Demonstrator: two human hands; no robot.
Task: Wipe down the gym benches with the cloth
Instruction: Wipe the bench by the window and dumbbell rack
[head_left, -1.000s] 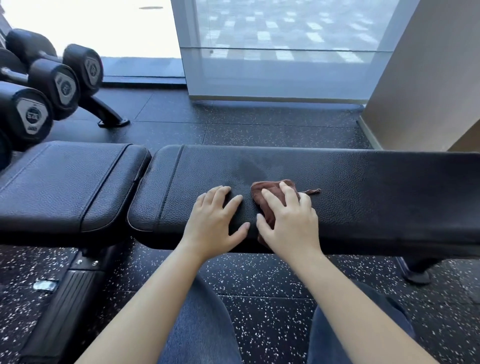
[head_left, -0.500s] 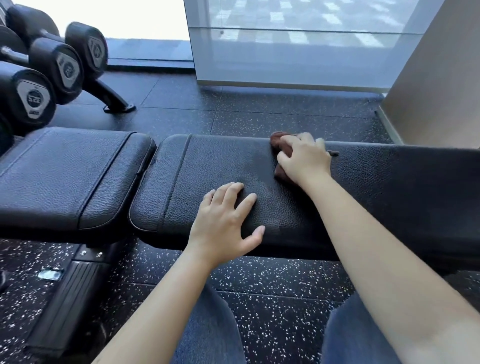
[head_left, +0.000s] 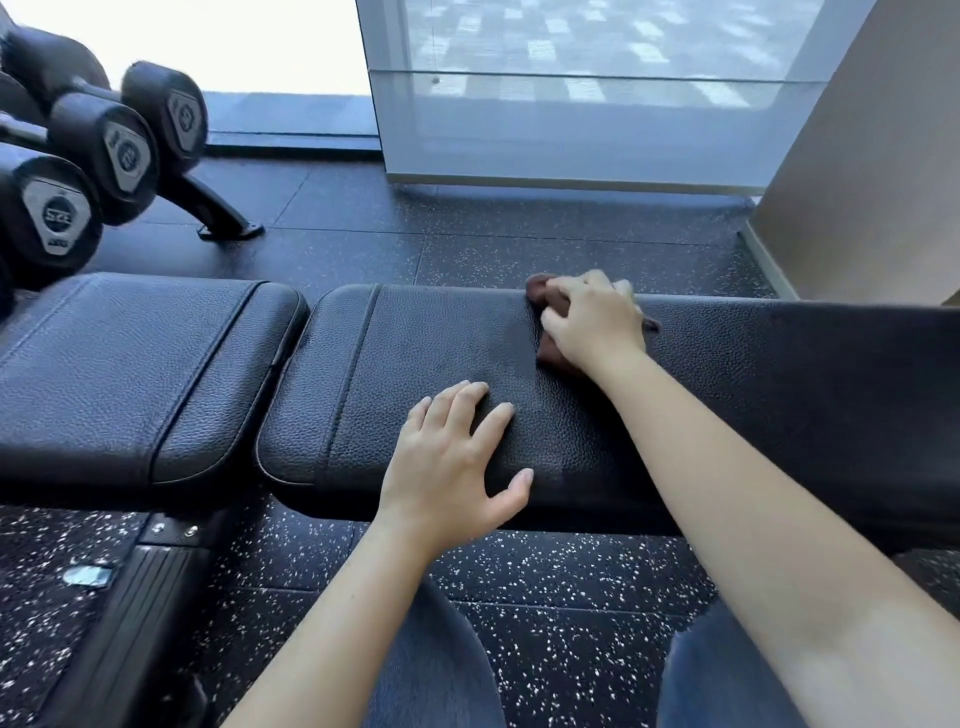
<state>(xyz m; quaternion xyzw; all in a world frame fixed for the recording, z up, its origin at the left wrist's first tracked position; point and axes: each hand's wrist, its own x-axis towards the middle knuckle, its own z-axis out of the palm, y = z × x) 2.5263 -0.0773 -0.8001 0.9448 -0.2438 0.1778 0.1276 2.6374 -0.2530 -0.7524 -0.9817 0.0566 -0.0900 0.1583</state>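
Your right hand (head_left: 592, 322) grips the bunched brown cloth (head_left: 551, 355) with curled fingers at the far edge of the gym bench (head_left: 779, 374). Your left hand (head_left: 452, 462) rests flat near the front edge, fingers spread.

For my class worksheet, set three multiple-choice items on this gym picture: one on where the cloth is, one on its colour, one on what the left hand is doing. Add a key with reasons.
1. Where does the cloth lie?
A. On the floor
B. At the far edge of the long bench pad
C. On the short pad to the left

2. What colour is the cloth?
A. White
B. Yellow
C. Brown

3. What is the left hand doing?
A. Resting flat on the long bench pad, holding nothing
B. Gripping the cloth
C. Lifting a dumbbell

Key:
1 B: the cloth shows under the right hand, which grips it at the pad's far edge.
2 C: the folds that show around that hand are reddish brown.
3 A: its fingers lie spread on the pad by the near edge.
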